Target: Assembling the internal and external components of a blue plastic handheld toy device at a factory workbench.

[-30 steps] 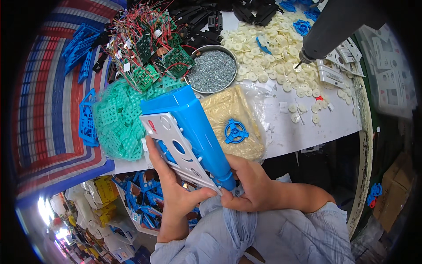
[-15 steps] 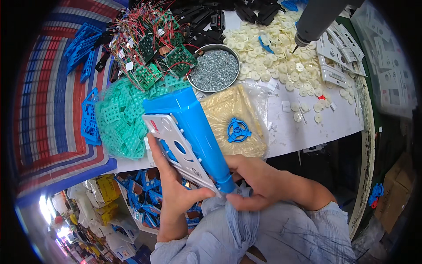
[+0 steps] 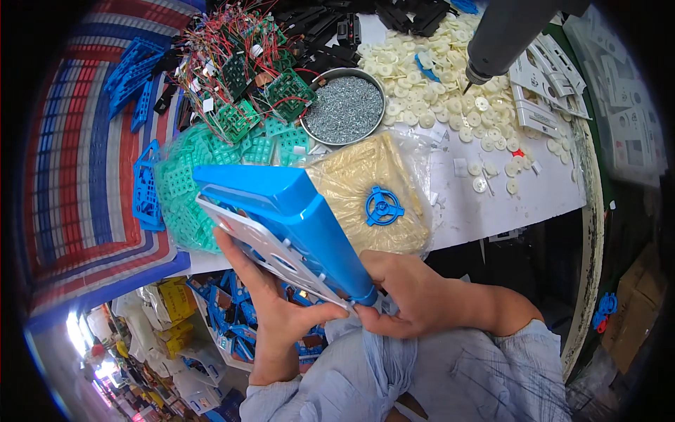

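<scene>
In front of my body I hold a blue plastic housing (image 3: 316, 232) tilted over the table's near edge. A white panel with a round hole (image 3: 264, 243) lies along its left face, with a gap between the two at the upper end. My left hand (image 3: 278, 299) is closed on the white panel, fingers behind it and thumb at its lower end. My right hand (image 3: 401, 292) grips the lower right end of the blue housing, its thumb near the bottom corner. Some fingertips of both hands are hidden behind the parts.
Green keypad pieces (image 3: 183, 190) in a bag, wired circuit boards (image 3: 242, 91) and a bowl of screws (image 3: 344, 109) lie beyond. Cream discs (image 3: 450, 84) spread at the right under a hanging screwdriver (image 3: 492, 49). A blue ring part (image 3: 384, 206) rests on a plastic-wrapped bundle (image 3: 358, 169).
The housing has tipped so that its top end swung left and lower, showing more of its end face. The white panel's upper end now stands farther from the housing. Both hands keep their hold.
</scene>
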`<state>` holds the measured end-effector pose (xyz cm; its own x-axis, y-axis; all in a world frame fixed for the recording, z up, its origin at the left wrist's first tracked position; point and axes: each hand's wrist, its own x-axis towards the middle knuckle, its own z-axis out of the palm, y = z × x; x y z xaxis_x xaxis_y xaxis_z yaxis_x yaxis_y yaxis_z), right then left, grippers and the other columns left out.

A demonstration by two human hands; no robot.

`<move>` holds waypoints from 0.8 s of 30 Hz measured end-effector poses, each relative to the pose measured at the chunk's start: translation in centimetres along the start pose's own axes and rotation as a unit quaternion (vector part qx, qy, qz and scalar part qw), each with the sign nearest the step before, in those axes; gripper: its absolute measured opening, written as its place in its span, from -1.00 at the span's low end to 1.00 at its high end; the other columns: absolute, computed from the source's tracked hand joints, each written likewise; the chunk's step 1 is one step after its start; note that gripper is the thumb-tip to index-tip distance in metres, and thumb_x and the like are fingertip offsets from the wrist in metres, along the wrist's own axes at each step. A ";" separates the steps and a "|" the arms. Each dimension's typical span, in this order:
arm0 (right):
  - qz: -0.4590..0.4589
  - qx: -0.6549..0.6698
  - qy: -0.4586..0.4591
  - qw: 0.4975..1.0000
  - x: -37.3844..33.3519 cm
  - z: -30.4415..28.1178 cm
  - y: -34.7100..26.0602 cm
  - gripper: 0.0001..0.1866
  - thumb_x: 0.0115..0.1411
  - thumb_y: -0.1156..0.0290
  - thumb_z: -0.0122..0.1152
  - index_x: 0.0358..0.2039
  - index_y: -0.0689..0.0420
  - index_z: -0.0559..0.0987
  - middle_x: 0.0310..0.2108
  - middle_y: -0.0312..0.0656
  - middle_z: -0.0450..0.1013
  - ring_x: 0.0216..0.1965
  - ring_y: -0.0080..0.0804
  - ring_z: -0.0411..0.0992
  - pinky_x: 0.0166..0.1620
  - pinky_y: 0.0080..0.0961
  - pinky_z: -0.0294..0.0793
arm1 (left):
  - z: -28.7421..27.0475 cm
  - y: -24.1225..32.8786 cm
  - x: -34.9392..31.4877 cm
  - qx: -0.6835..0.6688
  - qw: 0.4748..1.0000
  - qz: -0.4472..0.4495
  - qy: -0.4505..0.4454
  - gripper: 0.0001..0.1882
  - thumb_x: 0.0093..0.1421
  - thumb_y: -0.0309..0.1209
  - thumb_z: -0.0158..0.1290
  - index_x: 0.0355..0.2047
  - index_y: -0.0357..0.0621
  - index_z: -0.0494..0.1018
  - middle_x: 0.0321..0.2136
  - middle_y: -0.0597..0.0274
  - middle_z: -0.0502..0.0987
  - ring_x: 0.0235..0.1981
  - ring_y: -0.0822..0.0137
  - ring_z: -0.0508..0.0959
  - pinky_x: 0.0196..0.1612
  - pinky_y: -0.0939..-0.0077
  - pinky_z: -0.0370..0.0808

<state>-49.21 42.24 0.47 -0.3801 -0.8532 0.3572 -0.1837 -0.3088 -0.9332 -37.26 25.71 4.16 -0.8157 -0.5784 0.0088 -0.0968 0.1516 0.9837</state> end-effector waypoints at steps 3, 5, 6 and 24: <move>-0.013 0.001 0.037 0.999 0.0 0.9 0.5 -0.47 0.05 0.62 0.25 0.07 0.27 0.35 -0.27 0.00 0.44 -0.33 -0.01 0.50 -0.28 -0.25 0.52 | -0.7 0.2 -0.1 0.056 0.997 0.048 0.004 0.77 -0.40 -0.03 0.61 0.44 -0.04 -0.64 0.46 -0.10 -0.29 0.41 0.01 0.05 0.39 0.08 0.11; -0.025 -0.011 0.025 0.999 0.3 0.6 0.0 -0.45 0.04 0.64 0.26 0.08 0.27 0.34 -0.24 0.01 0.44 -0.32 0.00 0.50 -0.27 -0.24 0.52 | -0.7 0.4 -0.5 0.063 0.997 0.048 0.016 0.78 -0.40 -0.03 0.61 0.43 -0.05 -0.65 0.46 -0.13 -0.31 0.42 -0.01 0.03 0.40 0.07 0.08; -0.031 -0.017 0.019 0.999 0.5 0.4 -0.3 -0.44 0.04 0.65 0.26 0.08 0.27 0.33 -0.23 0.01 0.45 -0.31 0.00 0.50 -0.26 -0.23 0.52 | -0.8 0.5 -0.7 0.066 0.996 0.048 0.021 0.78 -0.40 -0.03 0.61 0.43 -0.05 -0.66 0.46 -0.14 -0.31 0.42 -0.02 0.02 0.40 0.06 0.07; -0.012 0.034 0.024 0.999 0.9 0.8 -1.6 -0.29 0.06 0.63 0.25 0.24 0.29 0.23 -0.20 0.09 0.44 -0.29 0.06 0.51 -0.25 -0.20 0.54 | -1.2 -0.8 -0.8 0.035 0.999 0.034 0.015 0.75 -0.46 0.09 0.60 0.47 -0.15 -0.46 0.33 0.02 0.11 0.26 0.13 0.29 0.27 0.21 0.28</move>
<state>-48.57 41.65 2.26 -0.4194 -0.8249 0.3791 -0.1316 -0.3580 -0.9244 -35.81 25.08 3.61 -0.8045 -0.5883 0.0823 -0.0818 0.2469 0.9656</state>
